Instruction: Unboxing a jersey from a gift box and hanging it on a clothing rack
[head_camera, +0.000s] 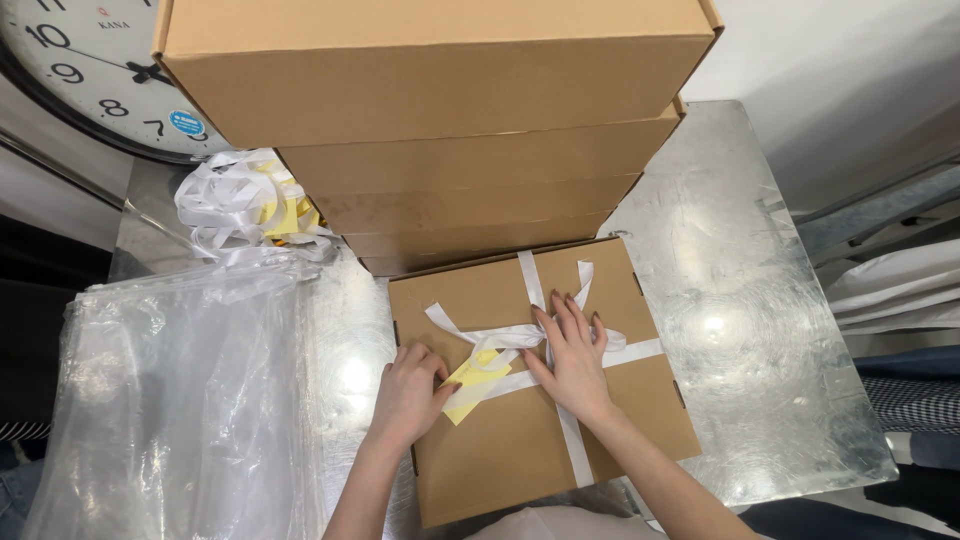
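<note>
Cardboard everywhere on this bench. Right in front of me is a flat brown box (520, 400) lying on the shiny metal table (760, 330), tied crosswise with white ribbon (570, 440) that meets in a bow (500, 337) near the middle of the lid.

My left hand (408, 395) sits on the left part of the lid, fingers curled, with the fingertips pinching the edge of a small yellow tag (470, 383) that's tucked under the ribbon just below the bow. My right hand (572, 362) is laid flat and open on the lid right beside the bow, fingers spread and pointing away from me, pressing on the spot where the ribbon bands cross. It isn't gripping anything, just resting on top of the ribbon.

Directly behind the box, touching its far edge, is a stack of matching cardboard boxes (450, 130), the top one leaning out toward me. To the left of the stack there's a loose tangle of white ribbon with more yellow tags (245, 205) mixed in. Nearer on the left is a pile of clear plastic bags (180, 400), hanging partly over the table edge. A big round wall clock (95, 75) leans in the far left corner.
</note>
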